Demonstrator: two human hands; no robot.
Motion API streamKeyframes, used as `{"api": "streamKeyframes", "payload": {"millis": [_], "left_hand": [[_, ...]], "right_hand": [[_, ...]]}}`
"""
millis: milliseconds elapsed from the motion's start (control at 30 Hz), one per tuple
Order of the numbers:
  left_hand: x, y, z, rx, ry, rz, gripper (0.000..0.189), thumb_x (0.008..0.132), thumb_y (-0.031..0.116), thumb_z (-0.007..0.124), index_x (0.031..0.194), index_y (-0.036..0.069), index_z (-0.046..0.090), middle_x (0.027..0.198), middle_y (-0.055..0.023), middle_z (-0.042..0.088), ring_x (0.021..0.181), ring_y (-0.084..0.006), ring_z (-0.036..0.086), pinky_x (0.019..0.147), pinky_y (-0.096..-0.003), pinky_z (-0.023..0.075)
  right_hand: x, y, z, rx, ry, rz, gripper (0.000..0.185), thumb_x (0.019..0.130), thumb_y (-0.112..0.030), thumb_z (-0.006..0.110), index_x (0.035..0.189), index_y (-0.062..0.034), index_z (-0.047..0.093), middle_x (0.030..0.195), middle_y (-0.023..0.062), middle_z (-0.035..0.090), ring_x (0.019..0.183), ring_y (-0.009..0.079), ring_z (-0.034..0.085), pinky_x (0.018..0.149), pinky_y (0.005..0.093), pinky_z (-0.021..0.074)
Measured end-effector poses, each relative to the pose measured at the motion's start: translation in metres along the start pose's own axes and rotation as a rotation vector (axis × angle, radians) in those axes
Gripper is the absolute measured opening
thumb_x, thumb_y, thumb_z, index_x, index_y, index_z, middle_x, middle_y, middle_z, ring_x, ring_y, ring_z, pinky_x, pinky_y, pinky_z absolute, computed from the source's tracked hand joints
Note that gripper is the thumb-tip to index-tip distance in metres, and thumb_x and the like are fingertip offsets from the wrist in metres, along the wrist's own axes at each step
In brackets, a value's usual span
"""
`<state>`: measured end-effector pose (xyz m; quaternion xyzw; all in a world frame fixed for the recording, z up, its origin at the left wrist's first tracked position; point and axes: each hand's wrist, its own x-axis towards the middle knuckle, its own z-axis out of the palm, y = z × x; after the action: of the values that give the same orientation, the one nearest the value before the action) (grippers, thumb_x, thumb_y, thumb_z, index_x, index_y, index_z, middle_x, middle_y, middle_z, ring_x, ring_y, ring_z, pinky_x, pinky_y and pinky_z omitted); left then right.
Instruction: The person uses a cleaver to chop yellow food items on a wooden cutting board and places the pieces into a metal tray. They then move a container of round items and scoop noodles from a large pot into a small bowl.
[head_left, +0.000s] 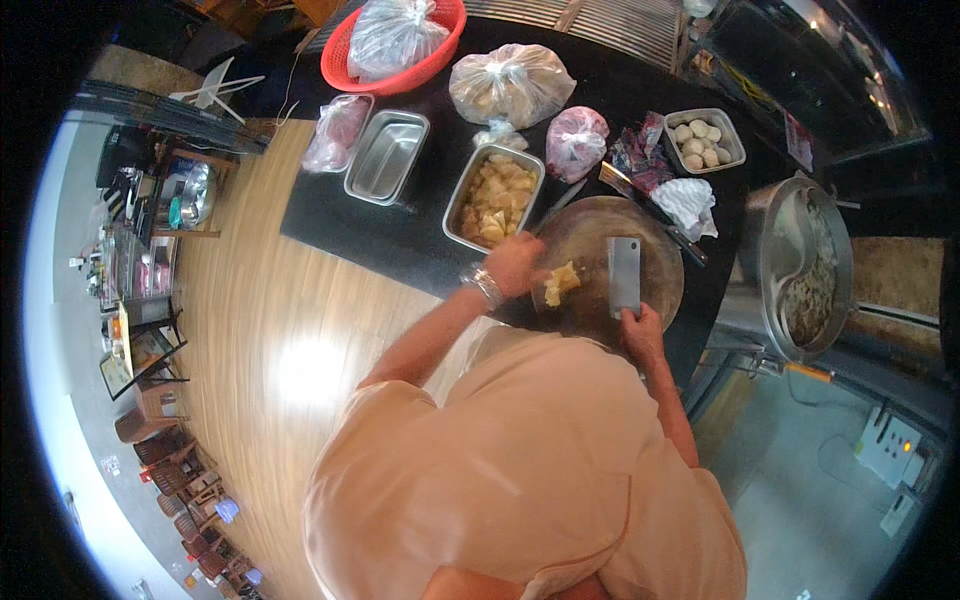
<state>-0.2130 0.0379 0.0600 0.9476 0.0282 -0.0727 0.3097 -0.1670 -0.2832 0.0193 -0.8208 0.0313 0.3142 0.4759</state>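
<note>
My right hand (643, 330) grips the handle of a cleaver (624, 276), whose broad blade lies over a round wooden chopping board (600, 225). My left hand (516, 266), with a metal watch at its wrist, is over the board's left edge, beside a yellowish piece of food (562, 283). Its fingers are blurred, so whether they hold anything is unclear. Just beyond that hand stands a steel tray of pale yellow chunks (496, 196). A knife (566, 199) lies between this tray and the board.
Behind the board are a bag of pinkish food (576, 142), a tray of round balls (703, 141), a crumpled white cloth (685, 206) and a long dark-handled tool (652, 214). A large divided metal pot (806, 270) stands at right. Farther left are an empty steel tray (387, 157) and a red basket (394, 75).
</note>
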Motion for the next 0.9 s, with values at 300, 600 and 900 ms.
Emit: {"api": "streamKeyframes", "payload": {"millis": [300,600,900], "left_hand": [[-0.006,0.027,0.071,-0.045,-0.003,-0.175,0.052,0.074,0.033,0.079,0.115,0.006,0.06,0.116,-0.0206,0.058,0.103,-0.0408,0.061,0.086,-0.0488,0.0522],[0.011,0.019,0.099,-0.18,0.156,-0.127,0.041,0.073,0.023,0.08,0.105,0.002,0.066,0.098,-0.02,0.067,0.089,-0.037,0.065,0.08,-0.0439,0.0541],[0.025,0.04,0.108,-0.293,0.265,-0.067,0.042,0.073,0.021,0.08,0.111,0.007,0.069,0.095,-0.0182,0.067,0.082,-0.0308,0.066,0.076,-0.0403,0.054]], "right_hand": [[0.016,0.024,0.001,-0.215,0.081,-0.126,0.026,0.091,-0.02,0.058,0.101,0.0031,0.063,0.075,0.0102,0.062,0.064,0.0194,0.06,0.059,0.0351,0.0458],[-0.011,-0.017,0.001,-0.247,0.09,-0.167,0.027,0.091,-0.022,0.058,0.096,0.0037,0.062,0.076,0.02,0.065,0.071,0.0314,0.064,0.067,0.0419,0.0491],[-0.025,-0.048,0.002,-0.548,0.143,-0.398,0.019,0.093,-0.019,0.054,0.091,-0.0002,0.053,0.074,0.0292,0.063,0.073,0.0496,0.063,0.066,0.0584,0.0478]]}}
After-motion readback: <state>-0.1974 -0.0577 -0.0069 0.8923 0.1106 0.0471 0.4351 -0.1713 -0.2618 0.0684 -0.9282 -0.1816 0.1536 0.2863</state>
